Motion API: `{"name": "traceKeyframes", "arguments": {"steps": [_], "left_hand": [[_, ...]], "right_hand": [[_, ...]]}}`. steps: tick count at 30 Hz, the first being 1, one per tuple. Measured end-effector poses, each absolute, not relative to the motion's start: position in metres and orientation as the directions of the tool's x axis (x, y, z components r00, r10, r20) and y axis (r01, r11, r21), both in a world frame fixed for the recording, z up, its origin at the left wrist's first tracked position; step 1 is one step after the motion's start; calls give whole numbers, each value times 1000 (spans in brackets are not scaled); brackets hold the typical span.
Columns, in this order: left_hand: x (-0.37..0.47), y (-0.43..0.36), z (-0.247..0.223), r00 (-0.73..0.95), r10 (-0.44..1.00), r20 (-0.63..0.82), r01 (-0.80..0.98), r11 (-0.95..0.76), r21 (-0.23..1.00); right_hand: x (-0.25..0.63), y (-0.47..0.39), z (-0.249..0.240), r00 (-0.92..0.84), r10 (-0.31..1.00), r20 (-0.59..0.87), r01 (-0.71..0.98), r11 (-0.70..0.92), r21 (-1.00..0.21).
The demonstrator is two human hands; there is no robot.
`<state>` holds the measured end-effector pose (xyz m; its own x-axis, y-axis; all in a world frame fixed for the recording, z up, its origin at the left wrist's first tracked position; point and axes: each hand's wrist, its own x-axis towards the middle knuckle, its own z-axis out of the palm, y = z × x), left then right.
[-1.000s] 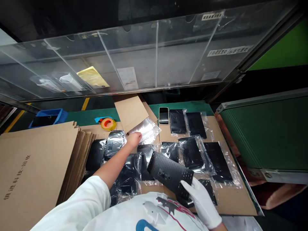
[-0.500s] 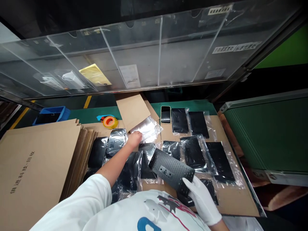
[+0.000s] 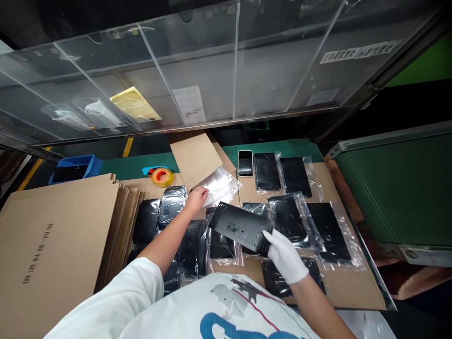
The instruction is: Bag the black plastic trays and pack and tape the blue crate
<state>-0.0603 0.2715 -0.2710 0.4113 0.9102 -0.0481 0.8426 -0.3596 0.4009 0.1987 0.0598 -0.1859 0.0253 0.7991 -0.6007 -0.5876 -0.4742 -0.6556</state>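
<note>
My bare left hand (image 3: 197,198) is closed at the near edge of a stack of clear plastic bags (image 3: 219,186), its fingers pinching at the bags. A brown cardboard piece (image 3: 195,157) lies partly over the bags. In my white-gloved right hand (image 3: 285,256) is a black perforated panel (image 3: 242,227), gripped at its right end and tilted above the table. Around it lie several bagged black panels, one (image 3: 287,220) right of the held panel and another (image 3: 193,247) to its left.
Flat cardboard sheets (image 3: 63,226) are stacked at the left. A blue bin (image 3: 90,167), a tape roll (image 3: 162,176) and a phone (image 3: 245,163) stand along the back. A clear-fronted shelf (image 3: 208,70) hangs above. At the right is a green panel (image 3: 399,193).
My right hand has moved up and left with the black panel, which now lies flatter over the bagged ones. My left hand has shifted slightly at the plastic bags.
</note>
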Motion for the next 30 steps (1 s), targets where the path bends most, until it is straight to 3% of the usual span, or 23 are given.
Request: {"name": "traceKeyframes", "arguments": {"steps": [7,13,18,23,30], "left_hand": [[-62,266,-268,521,854,-4,806,-491,332],[-77,265,-268,635,772,14,740,-613,278],[-87,260,-272,687,725,41,700,-676,229],[-85,254,-275,696,715,66,685,-689,237],[-50,212,-264,786,597,159,523,-781,342]], "right_hand": [[190,119,-220,-111,769,-630,-630,-544,-554],[188,141,-230,-83,683,-726,-644,-592,-484],[186,145,-243,-94,723,-685,-667,-556,-496],[180,145,-262,-70,787,-613,-734,-457,-502],[153,149,-266,-110,795,-597,-714,-481,-509]]}}
